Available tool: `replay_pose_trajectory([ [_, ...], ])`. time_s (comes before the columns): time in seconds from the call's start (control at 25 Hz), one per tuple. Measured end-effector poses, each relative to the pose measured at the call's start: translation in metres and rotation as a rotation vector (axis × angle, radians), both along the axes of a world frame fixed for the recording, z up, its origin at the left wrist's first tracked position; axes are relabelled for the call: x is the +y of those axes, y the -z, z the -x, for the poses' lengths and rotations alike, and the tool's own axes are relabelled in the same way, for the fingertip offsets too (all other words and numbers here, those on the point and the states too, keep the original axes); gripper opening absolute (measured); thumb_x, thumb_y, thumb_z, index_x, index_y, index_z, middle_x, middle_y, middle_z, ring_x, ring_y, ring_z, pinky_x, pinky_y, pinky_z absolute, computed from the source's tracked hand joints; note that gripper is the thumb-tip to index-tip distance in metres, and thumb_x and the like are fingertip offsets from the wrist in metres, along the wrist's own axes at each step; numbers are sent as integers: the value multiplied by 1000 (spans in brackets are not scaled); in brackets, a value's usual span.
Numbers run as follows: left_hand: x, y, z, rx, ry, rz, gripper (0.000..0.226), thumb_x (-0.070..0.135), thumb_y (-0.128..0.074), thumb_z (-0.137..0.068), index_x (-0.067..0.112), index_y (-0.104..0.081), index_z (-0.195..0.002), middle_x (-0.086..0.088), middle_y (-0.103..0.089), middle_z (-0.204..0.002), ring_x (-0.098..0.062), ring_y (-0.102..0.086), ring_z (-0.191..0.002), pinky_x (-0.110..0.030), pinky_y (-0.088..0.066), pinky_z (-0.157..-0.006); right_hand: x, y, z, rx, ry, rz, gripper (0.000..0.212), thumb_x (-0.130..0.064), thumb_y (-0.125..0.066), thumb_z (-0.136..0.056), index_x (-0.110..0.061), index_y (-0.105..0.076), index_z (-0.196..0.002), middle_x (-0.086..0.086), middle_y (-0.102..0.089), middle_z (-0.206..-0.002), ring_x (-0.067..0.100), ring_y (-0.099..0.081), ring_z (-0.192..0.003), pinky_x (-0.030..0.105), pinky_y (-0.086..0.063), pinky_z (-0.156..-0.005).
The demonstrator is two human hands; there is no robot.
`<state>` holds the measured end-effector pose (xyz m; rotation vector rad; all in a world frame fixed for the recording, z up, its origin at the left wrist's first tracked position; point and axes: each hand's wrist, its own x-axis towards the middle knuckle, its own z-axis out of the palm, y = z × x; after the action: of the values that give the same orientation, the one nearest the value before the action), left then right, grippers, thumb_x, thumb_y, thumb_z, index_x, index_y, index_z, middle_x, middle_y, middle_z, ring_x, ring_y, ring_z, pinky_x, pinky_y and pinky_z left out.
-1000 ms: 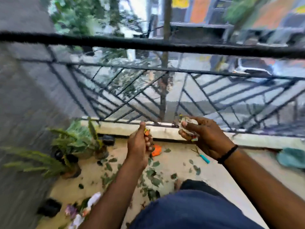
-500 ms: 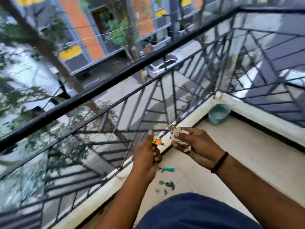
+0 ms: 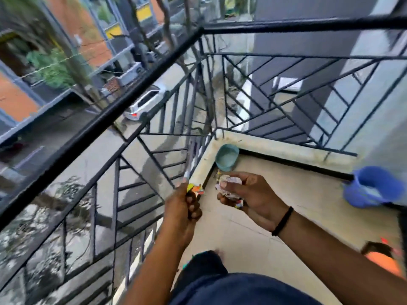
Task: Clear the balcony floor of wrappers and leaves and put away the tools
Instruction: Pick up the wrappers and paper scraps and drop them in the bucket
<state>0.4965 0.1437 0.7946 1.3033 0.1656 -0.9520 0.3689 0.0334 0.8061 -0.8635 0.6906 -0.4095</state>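
Observation:
My left hand is curled in a fist around a small orange and yellow wrapper that sticks out above the fingers. My right hand grips a crumpled clear and white wrapper between thumb and fingers, with a coloured scrap showing under the palm. Both hands hover close together over the beige balcony floor, near the corner. No leaves show on the floor in this view.
A teal bowl sits in the balcony corner against the low kerb. A blue plastic container stands at the right wall. An orange object lies at the right edge. Black railing encloses two sides.
My view has swung right from the plants and leaf-strewn floor to the balcony corner. Both hands keep hold of their wrappers and stay close together.

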Motion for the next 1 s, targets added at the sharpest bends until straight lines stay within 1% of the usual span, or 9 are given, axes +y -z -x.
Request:
replay_pose_trajectory([
  [0.12, -61, 12, -32, 5, 129, -22, 28, 35, -49, -104, 18, -49, -82, 6, -34, -55, -8, -27, -44, -22, -19, -39, -45, 5, -11, 29, 151, 10, 10, 0, -66, -90, 1, -72, -97, 20, -72, -90, 25, -66, -69, 29, -60, -67],
  [0.24, -117, 11, -43, 28, 304, -42, 20, 32, -48, -104, 19, -50, -88, 5, -35, -56, -8, -28, -46, -21, -19, -41, -82, 8, -9, 53, 385, -65, 16, 0, -67, -89, 4, -70, -104, 20, -72, -94, 24, -68, -72, 28, -60, -66],
  [0.32, -160, 4, -45, 42, 488, 9, 20, 31, -50, -103, 19, -48, -87, 5, -36, -56, -8, -29, -46, -21, -20, -42, -106, 8, -4, 47, 521, -87, 18, -2, -68, -88, 3, -71, -105, 19, -73, -96, 24, -70, -74, 27, -60, -65],
  [0.4, -207, 6, -41, 35, 643, -13, 22, 30, -51, -103, 18, -47, -84, 4, -39, -55, -8, -32, -46, -22, -20, -45, -128, 12, 5, 60, 644, -92, 16, -2, -68, -87, 1, -72, -102, 18, -73, -94, 23, -70, -74, 26, -60, -65],
  [0.56, -299, 12, 2, -43, 891, -51, 31, 32, -51, -103, 18, -46, -76, 4, -38, -54, -8, -30, -45, -22, -19, -45, -173, 25, 44, -9, 925, -162, 10, 0, -64, -89, 2, -70, -98, 17, -71, -89, 20, -70, -67, 25, -60, -64],
  [0.72, -418, 27, 74, -56, 1109, -79, 35, 36, -51, -104, 19, -46, -74, 5, -34, -54, -8, -26, -43, -21, -17, -44, -243, 44, 109, -73, 1145, -244, 10, 0, -62, -90, 3, -68, -98, 15, -70, -86, 19, -69, -63, 21, -58, -58],
  [0.84, -499, 39, 122, -21, 1117, -106, 34, 36, -51, -103, 21, -45, -73, 6, -32, -54, -8, -23, -42, -20, -15, -43, -304, 59, 167, -103, 1233, -342, 11, 0, -60, -93, 2, -67, -101, 14, -68, -88, 17, -68, -63, 19, -55, -54],
  [0.92, -540, 51, 144, -63, 1124, -186, 34, 35, -50, -104, 20, -47, -74, 5, -31, -54, -8, -22, -42, -22, -13, -45, -341, 73, 200, -67, 1285, -397, 14, 0, -61, -93, 3, -66, -105, 15, -68, -90, 18, -68, -63, 20, -55, -53],
  [1.0, -580, 81, 170, -118, 1171, -277, 37, 36, -49, -104, 18, -46, -72, 3, -30, -56, -9, -21, -43, -22, -13, -45, -387, 96, 232, -16, 1296, -403, 16, 0, -63, -92, 5, -67, -107, 18, -67, -92, 18, -68, -63, 20, -54, -53],
])
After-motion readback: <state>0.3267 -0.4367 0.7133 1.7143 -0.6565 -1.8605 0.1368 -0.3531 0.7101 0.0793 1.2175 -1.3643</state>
